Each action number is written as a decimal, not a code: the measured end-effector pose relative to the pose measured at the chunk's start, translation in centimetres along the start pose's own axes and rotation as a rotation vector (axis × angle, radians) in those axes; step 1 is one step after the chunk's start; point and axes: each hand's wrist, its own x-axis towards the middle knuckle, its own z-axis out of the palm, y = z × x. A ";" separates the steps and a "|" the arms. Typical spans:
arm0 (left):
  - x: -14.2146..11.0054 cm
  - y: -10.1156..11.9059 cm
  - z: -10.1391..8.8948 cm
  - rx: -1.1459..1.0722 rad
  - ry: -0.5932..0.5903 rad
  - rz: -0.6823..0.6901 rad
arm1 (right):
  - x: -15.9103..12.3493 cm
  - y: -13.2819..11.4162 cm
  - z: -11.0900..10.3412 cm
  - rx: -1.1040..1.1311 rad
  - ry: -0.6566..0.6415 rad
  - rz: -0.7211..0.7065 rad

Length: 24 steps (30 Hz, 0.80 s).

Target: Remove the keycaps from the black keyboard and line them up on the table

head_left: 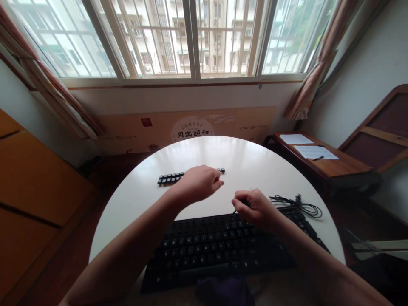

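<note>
A black keyboard lies at the near side of the white round table; part of its upper rows shows bare sockets without caps. My right hand is closed over the keyboard's top edge around a dark keycap puller, whose thin wire loops stick out above the fist. My left hand hovers at the loose black keycaps, which sit in two short rows beyond the keyboard. Its fingers are pressed together and curled down, so anything between them is hidden. The hand covers the middle of the rows.
A coiled black cable with its plug lies behind the keyboard's right end. Something dark purple is at the near edge. To the right stands a wooden chair with paper sheets and a pen. A printed cardboard panel leans below the window.
</note>
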 end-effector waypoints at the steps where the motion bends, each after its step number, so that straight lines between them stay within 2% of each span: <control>1: 0.3 0.6 0.9 0.011 -0.042 0.018 | 0.0 -0.1 0.3 0.013 -0.023 0.026; 5: 1.6 1.9 4.7 0.033 -0.197 0.078 | -0.1 -0.8 1.1 0.022 -0.071 0.090; 9: 2.1 1.9 6.9 0.016 -0.296 0.113 | -0.8 -0.9 1.8 0.054 -0.061 0.098; 16: 2.0 2.0 7.2 0.041 -0.376 0.180 | -1.3 1.5 3.0 0.322 -0.045 0.236; 20: 2.0 2.1 7.1 0.062 -0.398 0.194 | -1.2 1.4 3.2 0.208 -0.072 0.182; 24: 2.0 2.0 7.3 0.060 -0.375 0.191 | -1.9 0.4 3.3 -0.035 -0.055 0.001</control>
